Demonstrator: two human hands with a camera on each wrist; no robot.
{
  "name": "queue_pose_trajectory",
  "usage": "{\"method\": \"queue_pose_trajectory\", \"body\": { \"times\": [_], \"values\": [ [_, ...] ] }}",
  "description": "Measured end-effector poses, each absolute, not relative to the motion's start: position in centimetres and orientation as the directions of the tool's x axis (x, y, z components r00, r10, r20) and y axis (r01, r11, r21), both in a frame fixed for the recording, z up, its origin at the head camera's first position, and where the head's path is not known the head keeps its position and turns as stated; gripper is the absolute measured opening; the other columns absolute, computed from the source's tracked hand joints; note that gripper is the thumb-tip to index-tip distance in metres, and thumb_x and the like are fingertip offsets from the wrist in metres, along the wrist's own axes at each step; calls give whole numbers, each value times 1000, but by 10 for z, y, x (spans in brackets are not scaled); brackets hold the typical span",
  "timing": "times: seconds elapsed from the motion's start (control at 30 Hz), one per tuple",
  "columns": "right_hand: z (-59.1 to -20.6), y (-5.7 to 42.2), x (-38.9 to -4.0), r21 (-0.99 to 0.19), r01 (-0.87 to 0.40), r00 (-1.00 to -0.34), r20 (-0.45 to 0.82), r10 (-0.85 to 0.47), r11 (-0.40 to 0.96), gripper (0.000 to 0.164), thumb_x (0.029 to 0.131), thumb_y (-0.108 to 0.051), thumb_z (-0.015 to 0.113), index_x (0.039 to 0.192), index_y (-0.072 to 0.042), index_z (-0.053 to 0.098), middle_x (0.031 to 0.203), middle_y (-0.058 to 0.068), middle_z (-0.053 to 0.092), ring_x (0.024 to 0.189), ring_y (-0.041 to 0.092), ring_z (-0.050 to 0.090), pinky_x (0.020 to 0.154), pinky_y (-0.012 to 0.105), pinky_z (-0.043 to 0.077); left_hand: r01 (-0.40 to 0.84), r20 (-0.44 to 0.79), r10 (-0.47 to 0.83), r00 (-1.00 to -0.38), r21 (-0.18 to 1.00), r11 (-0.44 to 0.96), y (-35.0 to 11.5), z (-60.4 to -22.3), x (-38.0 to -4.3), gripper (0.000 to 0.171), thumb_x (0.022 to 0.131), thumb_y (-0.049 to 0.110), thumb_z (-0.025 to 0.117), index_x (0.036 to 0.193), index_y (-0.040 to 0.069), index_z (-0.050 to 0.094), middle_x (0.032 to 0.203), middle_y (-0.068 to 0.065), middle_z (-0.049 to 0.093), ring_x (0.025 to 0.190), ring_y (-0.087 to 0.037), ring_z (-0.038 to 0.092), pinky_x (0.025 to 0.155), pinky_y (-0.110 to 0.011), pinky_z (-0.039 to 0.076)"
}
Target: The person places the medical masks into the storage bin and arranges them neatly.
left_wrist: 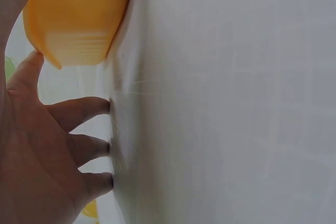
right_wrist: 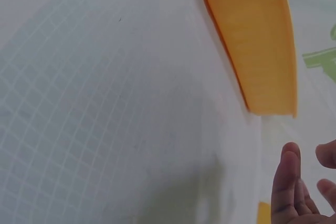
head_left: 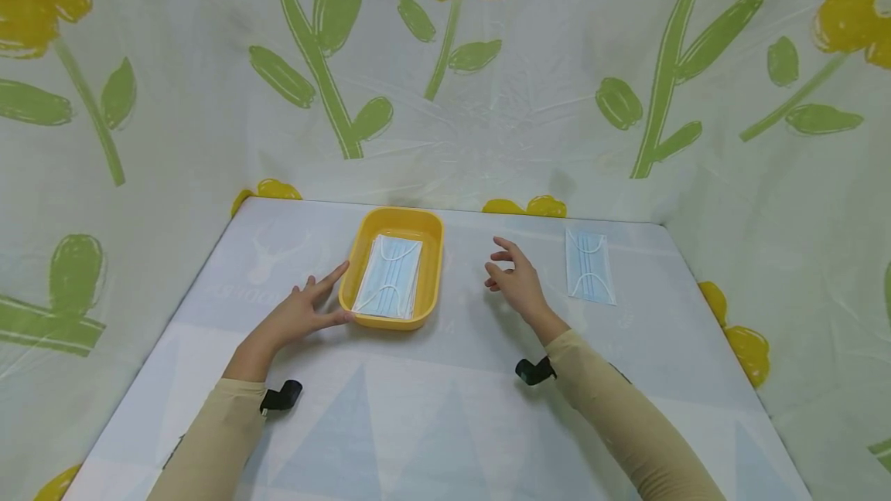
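Observation:
A yellow tray (head_left: 429, 302) holds a small stack of light blue face masks (head_left: 391, 275) with white ear loops. At the tray's left side is my left hand (head_left: 298, 314), index finger and thumb spread against its rim. In the left wrist view the other fingertips of that hand meet the tabletop, and the yellow wall (left_wrist: 79, 19) is beside the thumb and index finger. My right hand (head_left: 518, 281) hovers between the tray and a single face mask (head_left: 590, 267) lying flat to the right. Its fingers are loosely bent, with nothing between them.
The pale table (head_left: 445, 408) has a printed triangle pattern. Behind it and on both sides hangs a white cloth (head_left: 529, 122) with green and yellow flowers. Small black cameras (head_left: 281, 396) are worn on both wrists.

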State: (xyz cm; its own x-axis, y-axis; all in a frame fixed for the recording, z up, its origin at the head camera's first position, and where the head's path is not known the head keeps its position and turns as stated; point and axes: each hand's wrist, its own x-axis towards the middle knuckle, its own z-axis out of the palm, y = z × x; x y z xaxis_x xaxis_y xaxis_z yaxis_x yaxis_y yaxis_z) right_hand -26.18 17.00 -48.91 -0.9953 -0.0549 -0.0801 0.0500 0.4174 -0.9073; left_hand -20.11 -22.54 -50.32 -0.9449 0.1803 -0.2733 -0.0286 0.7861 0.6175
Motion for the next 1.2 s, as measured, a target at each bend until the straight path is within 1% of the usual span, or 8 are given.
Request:
{"method": "queue_pose_trajectory", "body": {
  "times": [0.2, 0.37, 0.5, 0.6, 0.77, 1.07, 1.2],
  "values": [
    [-493, 180, -262, -906, 40, -996, -67, -50, 421, 59, 102, -18, 62, 156, -19, 40, 136, 17, 57, 81, 24, 71, 76, 30, 62, -25, -270, 185, -945, 622, 782, -226, -502, -200, 103, 81, 72, 69, 161, 48, 9, 169, -16, 12, 146, -63, 0, 102, -87, 10],
    [-493, 190, -262, -903, 30, -997, -55, -45, 428, 59, 102, -18, 62, 156, -18, 39, 136, 18, 57, 83, 26, 72, 76, 30, 62, -26, -270, 181, -946, 617, 787, -226, -501, -200, 102, 82, 72, 69, 161, 49, 9, 169, -17, 12, 145, -64, 0, 102, -88, 10],
    [-492, 200, -262, -902, 41, -998, -57, -24, 430, 59, 102, -18, 63, 156, -19, 40, 135, 16, 57, 84, 30, 72, 76, 30, 62, -26, -273, 186, -944, 622, 783, -226, -502, -201, 102, 82, 72, 69, 161, 49, 8, 169, -17, 11, 145, -65, -1, 101, -88, 10],
    [-493, 207, -262, -899, 52, -998, -60, -5, 435, 59, 102, -17, 62, 156, -18, 39, 135, 17, 56, 86, 32, 72, 76, 29, 62, -27, -276, 190, -942, 628, 777, -226, -504, -201, 102, 82, 72, 69, 160, 50, 8, 170, -15, 11, 146, -63, -2, 103, -87, 8],
    [-494, 214, -262, -890, 69, -997, -69, 16, 450, 60, 102, -17, 62, 156, -19, 39, 134, 16, 57, 86, 31, 72, 76, 29, 62, -27, -271, 187, -944, 630, 776, -226, -506, -202, 102, 81, 73, 69, 160, 52, 8, 170, -13, 12, 147, -61, -2, 104, -86, 7],
    [-498, 228, -261, -888, 71, -997, -59, 42, 454, 57, 102, -15, 61, 155, -15, 41, 134, 19, 57, 85, 29, 72, 76, 29, 62, -32, -278, 189, -942, 633, 773, -227, -507, -202, 102, 81, 73, 69, 160, 52, 8, 170, -14, 11, 147, -62, -2, 103, -87, 7],
    [-499, 234, -260, -885, 68, -997, -46, 60, 460, 56, 102, -15, 61, 155, -14, 42, 134, 19, 57, 86, 29, 71, 80, 33, 62, -32, -277, 190, -942, 636, 771, -227, -505, -201, 101, 81, 73, 69, 160, 52, 8, 170, -15, 10, 146, -63, -3, 102, -87, 8]
  ]
}}
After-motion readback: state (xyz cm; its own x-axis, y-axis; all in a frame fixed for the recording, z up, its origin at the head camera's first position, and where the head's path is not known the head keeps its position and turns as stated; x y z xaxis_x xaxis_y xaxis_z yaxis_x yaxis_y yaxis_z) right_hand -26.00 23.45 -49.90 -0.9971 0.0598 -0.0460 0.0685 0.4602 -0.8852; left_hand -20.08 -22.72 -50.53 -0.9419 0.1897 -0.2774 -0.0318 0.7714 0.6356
